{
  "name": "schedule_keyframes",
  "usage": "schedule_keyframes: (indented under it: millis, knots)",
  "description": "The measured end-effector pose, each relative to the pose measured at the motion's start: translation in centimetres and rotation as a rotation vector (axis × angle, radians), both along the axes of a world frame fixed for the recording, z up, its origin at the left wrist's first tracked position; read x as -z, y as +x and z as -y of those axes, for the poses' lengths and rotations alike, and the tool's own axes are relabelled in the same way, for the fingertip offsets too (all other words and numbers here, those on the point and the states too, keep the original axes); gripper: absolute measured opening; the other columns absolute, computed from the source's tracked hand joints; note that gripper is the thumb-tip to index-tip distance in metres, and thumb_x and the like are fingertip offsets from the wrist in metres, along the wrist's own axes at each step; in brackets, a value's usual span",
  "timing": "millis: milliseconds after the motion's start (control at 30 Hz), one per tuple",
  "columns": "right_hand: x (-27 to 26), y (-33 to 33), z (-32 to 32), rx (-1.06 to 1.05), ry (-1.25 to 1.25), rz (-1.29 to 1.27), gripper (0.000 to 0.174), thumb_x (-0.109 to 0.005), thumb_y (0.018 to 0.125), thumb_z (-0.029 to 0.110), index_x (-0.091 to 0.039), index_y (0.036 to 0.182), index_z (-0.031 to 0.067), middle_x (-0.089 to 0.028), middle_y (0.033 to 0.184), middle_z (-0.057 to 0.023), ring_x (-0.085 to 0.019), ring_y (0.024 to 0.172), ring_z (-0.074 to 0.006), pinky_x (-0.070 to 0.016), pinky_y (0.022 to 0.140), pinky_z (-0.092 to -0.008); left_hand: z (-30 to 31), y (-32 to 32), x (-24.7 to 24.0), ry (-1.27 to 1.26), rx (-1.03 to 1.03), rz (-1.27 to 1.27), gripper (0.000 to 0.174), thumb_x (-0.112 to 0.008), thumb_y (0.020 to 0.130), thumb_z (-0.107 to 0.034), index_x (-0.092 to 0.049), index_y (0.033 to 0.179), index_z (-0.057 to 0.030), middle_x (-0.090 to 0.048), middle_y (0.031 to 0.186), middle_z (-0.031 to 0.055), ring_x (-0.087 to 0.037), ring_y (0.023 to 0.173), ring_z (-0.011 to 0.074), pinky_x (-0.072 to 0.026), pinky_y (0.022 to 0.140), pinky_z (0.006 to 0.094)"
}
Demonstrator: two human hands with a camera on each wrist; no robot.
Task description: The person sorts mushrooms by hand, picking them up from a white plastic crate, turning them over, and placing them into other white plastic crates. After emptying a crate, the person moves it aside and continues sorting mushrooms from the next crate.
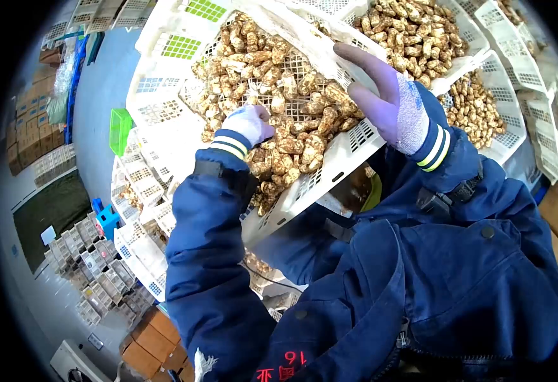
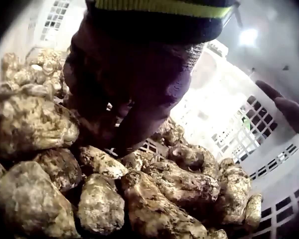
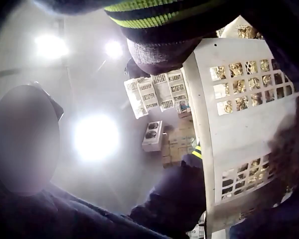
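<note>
White latticed crate holds brown, knobbly tubers, with bare lattice showing among them. My left hand, in a white and purple glove, reaches down into it. From the left wrist view, the left hand points its fingers downward among the tubers; the tips are in shadow and no held tuber shows. My right hand hovers by the crate's right side, thumb and fingers spread, nothing between them. Part of the right hand shows beside a crate wall.
More tubers fill crates at the upper right, including small tubers. A green basket and stacked white crates stand at the left. Cardboard boxes lie at the lower left. A person's blurred head shows near the right wrist.
</note>
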State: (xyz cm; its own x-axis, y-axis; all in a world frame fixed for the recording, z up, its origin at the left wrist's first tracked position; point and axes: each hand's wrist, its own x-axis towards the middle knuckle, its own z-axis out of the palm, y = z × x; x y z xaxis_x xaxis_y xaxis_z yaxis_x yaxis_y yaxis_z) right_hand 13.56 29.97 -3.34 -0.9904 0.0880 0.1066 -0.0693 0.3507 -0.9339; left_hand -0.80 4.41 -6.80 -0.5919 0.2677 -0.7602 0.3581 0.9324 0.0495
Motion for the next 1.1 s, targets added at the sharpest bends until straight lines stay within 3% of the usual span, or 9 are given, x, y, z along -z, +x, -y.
schedule_keyframes:
  millis: [133,333,467,733,800,867,933,1000,1100]
  knots:
    - [-0.4,0.1,0.1,-0.033,-0.086,0.056,0.052,-0.049,0.092,0.018,-0.043,0.142,0.0045,-0.051,0.138,-0.0158,-0.046,0.130,-0.0255,-0.0339,0.109,-0.0346,4.0,0.4,-2.5,0.738,-0.764,0.151,0.039,-0.070,0.084,-0.028,-0.065,0.108,0.0021,-0.067,0.080,0.0069,-0.058,0.058,0.0122,-0.0444,0.053,0.0224]
    - [0.4,0.0,0.5,0.020,-0.033,-0.032,0.048,-0.051,0.092,0.018,-0.046,0.139,0.0078,-0.056,0.130,-0.0215,-0.053,0.123,-0.0310,-0.0408,0.103,-0.0364,9.0,1.0,-8.9,1.951,-0.820,0.426,0.040,-0.047,0.099,-0.021,-0.048,0.127,0.0074,-0.059,0.119,0.0190,-0.059,0.090,0.0174,-0.0473,0.066,0.0244]
    - [0.4,-0.1,0.6,0.029,-0.035,-0.020,0.048,-0.051,0.092,0.018,-0.047,0.139,0.0080,-0.058,0.128,-0.0210,-0.055,0.121,-0.0296,-0.0416,0.102,-0.0353,10.7,0.7,-6.6,1.487,-0.825,0.000,0.052,-0.058,0.092,-0.023,-0.047,0.134,0.0047,-0.061,0.112,0.0139,-0.056,0.076,0.0163,-0.0436,0.063,0.0249]
    - [-0.2,0.0,0.3,-0.001,-0.057,0.033,0.048,-0.052,0.093,0.018,-0.046,0.140,0.0087,-0.059,0.126,-0.0177,-0.057,0.115,-0.0249,-0.0441,0.098,-0.0336,8.1,0.2,-8.2,1.919,-0.961,0.586,0.055,-0.059,0.093,-0.030,-0.046,0.134,0.0032,-0.049,0.133,0.0207,-0.045,0.125,0.0368,-0.0468,0.093,0.0450]
    - [0.3,0.0,0.2,-0.002,-0.064,0.006,0.050,-0.051,0.093,0.018,-0.045,0.141,0.0087,-0.058,0.128,-0.0178,-0.056,0.118,-0.0256,-0.0429,0.100,-0.0338,8.9,-1.7,-5.9,1.901,-1.097,0.730,0.045,-0.061,0.093,-0.033,-0.055,0.119,0.0038,-0.057,0.120,0.0214,-0.052,0.116,0.0369,-0.0504,0.088,0.0460]
    - [0.4,0.0,0.5,0.008,-0.095,-0.006,0.050,-0.051,0.093,0.017,-0.044,0.142,0.0084,-0.057,0.129,-0.0182,-0.054,0.121,-0.0261,-0.0417,0.102,-0.0340,7.9,-2.7,-4.6,1.582,-1.233,0.144,0.032,-0.060,0.095,-0.030,-0.060,0.083,-0.0005,-0.064,0.078,0.0125,-0.064,0.073,0.0255,-0.0531,0.063,0.0323]
    - [0.4,-0.1,0.2,-0.001,-0.042,-0.013,0.050,-0.050,0.093,0.018,-0.044,0.141,0.0077,-0.055,0.133,-0.0188,-0.052,0.124,-0.0281,-0.0406,0.104,-0.0352,4.6,-2.1,-5.3,1.004,-0.938,-0.093,0.025,-0.062,0.090,-0.026,-0.062,0.082,-0.0018,-0.057,0.068,0.0053,-0.059,0.063,0.0220,-0.0479,0.058,0.0331]
    - [0.4,0.0,0.1,0.005,-0.004,-0.012,0.049,-0.051,0.093,0.019,-0.044,0.141,0.0076,-0.053,0.135,-0.0192,-0.051,0.125,-0.0294,-0.0404,0.105,-0.0361,2.6,-1.7,-3.2,0.170,-0.490,-0.315,0.037,-0.064,0.085,-0.034,-0.067,0.096,0.0006,-0.069,0.082,0.0135,-0.068,0.078,0.0253,-0.0525,0.074,0.0355]
    - [-0.8,0.1,-0.1,-0.009,-0.006,0.065,0.050,-0.051,0.093,0.021,-0.044,0.141,0.0102,-0.054,0.133,-0.0200,-0.053,0.123,-0.0311,-0.0422,0.102,-0.0366,2.4,-0.6,0.5,-0.073,-0.023,-0.396,0.038,-0.064,0.084,-0.033,-0.067,0.101,0.0000,-0.070,0.099,0.0194,-0.068,0.095,0.0323,-0.0523,0.085,0.0412]
